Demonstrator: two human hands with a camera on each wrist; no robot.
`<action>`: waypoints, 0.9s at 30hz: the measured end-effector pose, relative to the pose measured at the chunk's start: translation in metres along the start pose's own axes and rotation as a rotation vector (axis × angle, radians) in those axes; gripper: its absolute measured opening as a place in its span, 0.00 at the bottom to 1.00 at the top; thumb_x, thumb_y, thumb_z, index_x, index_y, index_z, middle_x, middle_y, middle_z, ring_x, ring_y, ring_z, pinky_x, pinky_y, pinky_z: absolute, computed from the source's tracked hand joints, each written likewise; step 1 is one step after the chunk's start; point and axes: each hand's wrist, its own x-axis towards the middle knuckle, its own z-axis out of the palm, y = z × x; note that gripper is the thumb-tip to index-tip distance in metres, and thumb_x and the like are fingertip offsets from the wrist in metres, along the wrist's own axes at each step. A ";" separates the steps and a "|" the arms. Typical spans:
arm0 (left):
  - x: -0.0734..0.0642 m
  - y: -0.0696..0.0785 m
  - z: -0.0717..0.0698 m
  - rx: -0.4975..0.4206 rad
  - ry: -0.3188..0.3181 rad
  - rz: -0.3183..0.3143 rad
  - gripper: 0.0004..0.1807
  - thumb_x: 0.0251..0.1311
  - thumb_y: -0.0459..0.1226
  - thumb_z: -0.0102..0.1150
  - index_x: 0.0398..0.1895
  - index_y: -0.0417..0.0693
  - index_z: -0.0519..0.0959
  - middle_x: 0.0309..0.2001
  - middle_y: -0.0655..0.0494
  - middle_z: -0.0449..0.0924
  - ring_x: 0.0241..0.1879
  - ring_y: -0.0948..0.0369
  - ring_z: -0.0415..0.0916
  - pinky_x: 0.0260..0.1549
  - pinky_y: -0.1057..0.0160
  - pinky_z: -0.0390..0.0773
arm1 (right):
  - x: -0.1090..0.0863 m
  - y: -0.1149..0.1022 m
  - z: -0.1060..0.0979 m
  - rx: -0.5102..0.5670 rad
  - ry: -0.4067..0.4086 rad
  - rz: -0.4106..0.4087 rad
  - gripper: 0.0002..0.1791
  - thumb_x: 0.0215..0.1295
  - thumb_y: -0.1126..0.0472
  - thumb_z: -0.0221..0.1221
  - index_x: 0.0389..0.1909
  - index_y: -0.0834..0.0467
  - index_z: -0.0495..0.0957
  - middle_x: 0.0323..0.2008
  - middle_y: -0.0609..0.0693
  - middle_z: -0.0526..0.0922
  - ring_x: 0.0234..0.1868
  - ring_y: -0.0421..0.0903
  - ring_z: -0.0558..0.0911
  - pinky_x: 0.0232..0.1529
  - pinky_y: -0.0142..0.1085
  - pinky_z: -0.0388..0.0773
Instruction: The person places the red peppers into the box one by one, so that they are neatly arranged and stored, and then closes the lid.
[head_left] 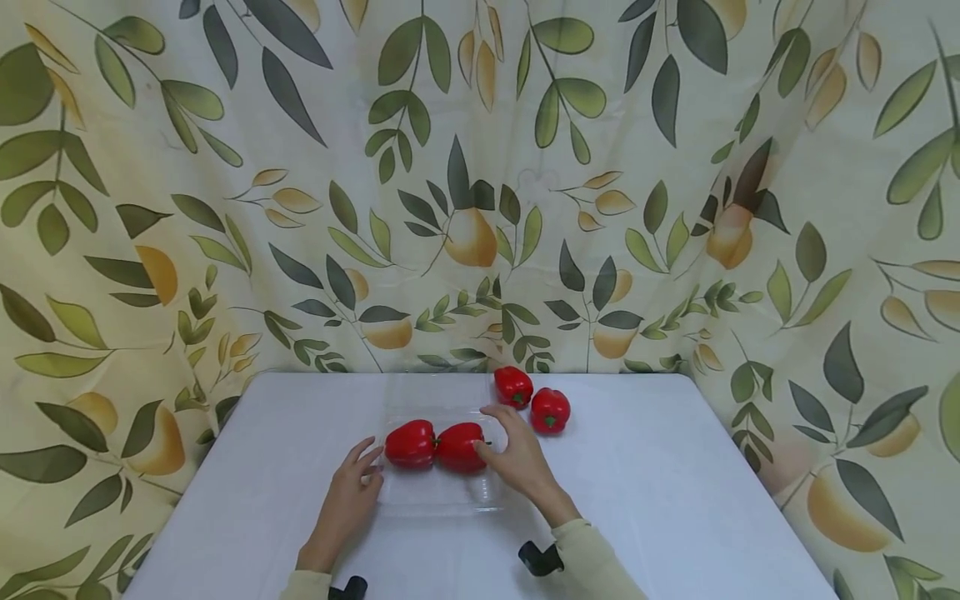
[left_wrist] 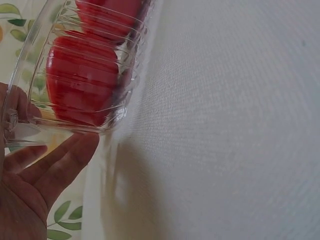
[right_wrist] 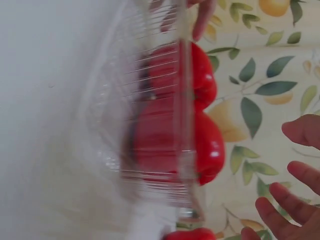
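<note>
Two red bell peppers lie side by side in a clear plastic container, the left pepper (head_left: 409, 444) against the right pepper (head_left: 462, 447). The container (head_left: 438, 498) sits on the table, its clear lid (head_left: 438, 388) folded back behind it. My left hand (head_left: 351, 492) is at the container's left end; in the left wrist view its fingers (left_wrist: 75, 155) touch the end wall, and one fingertip shows through the plastic. Over the container's right side is my right hand (head_left: 521, 458), its fingers spread. In the right wrist view those fingers (right_wrist: 285, 205) stand apart from the peppers, holding nothing.
Two more red peppers rest on the table behind the right hand, one pepper (head_left: 513, 387) near the back edge and another pepper (head_left: 551, 411) just in front of it. A leaf-and-fruit patterned curtain (head_left: 480, 183) hangs behind the white table (head_left: 637, 467).
</note>
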 end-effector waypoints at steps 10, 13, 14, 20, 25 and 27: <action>-0.003 -0.001 -0.002 0.006 0.007 0.045 0.23 0.63 0.30 0.54 0.63 0.41 0.75 0.71 0.49 0.66 0.52 0.53 0.83 0.48 0.56 0.85 | -0.002 -0.014 -0.022 0.040 0.102 -0.051 0.35 0.51 0.58 0.71 0.63 0.49 0.73 0.62 0.47 0.76 0.64 0.50 0.74 0.59 0.55 0.79; -0.002 -0.002 -0.001 0.010 0.013 0.051 0.23 0.64 0.30 0.55 0.63 0.41 0.75 0.70 0.50 0.67 0.51 0.54 0.83 0.48 0.55 0.85 | -0.004 -0.016 -0.027 0.038 0.116 -0.058 0.33 0.52 0.59 0.71 0.62 0.51 0.74 0.62 0.48 0.76 0.64 0.50 0.74 0.60 0.55 0.78; -0.002 -0.003 -0.001 0.015 0.011 0.051 0.22 0.64 0.31 0.55 0.63 0.42 0.75 0.71 0.50 0.66 0.52 0.54 0.83 0.48 0.55 0.84 | -0.005 -0.016 -0.028 0.043 0.124 -0.058 0.33 0.52 0.59 0.71 0.62 0.51 0.74 0.61 0.48 0.76 0.64 0.50 0.75 0.60 0.55 0.78; -0.003 -0.005 -0.002 0.011 -0.007 0.028 0.23 0.65 0.33 0.54 0.64 0.43 0.74 0.71 0.50 0.65 0.53 0.54 0.82 0.51 0.54 0.83 | -0.007 -0.014 -0.035 0.058 0.193 -0.112 0.29 0.52 0.61 0.70 0.58 0.53 0.77 0.57 0.49 0.79 0.60 0.51 0.77 0.58 0.53 0.80; -0.002 -0.005 -0.002 0.022 -0.011 0.022 0.23 0.65 0.33 0.55 0.64 0.43 0.74 0.72 0.50 0.65 0.54 0.53 0.82 0.53 0.53 0.82 | -0.006 -0.006 -0.045 0.055 0.262 -0.181 0.23 0.55 0.64 0.67 0.54 0.57 0.79 0.53 0.50 0.82 0.57 0.50 0.79 0.57 0.52 0.81; -0.002 -0.004 -0.003 0.025 -0.007 0.024 0.23 0.65 0.33 0.55 0.64 0.43 0.74 0.71 0.50 0.65 0.54 0.53 0.82 0.52 0.52 0.82 | -0.006 -0.002 -0.049 0.043 0.270 -0.187 0.23 0.56 0.64 0.67 0.54 0.56 0.79 0.53 0.51 0.82 0.57 0.50 0.79 0.56 0.53 0.81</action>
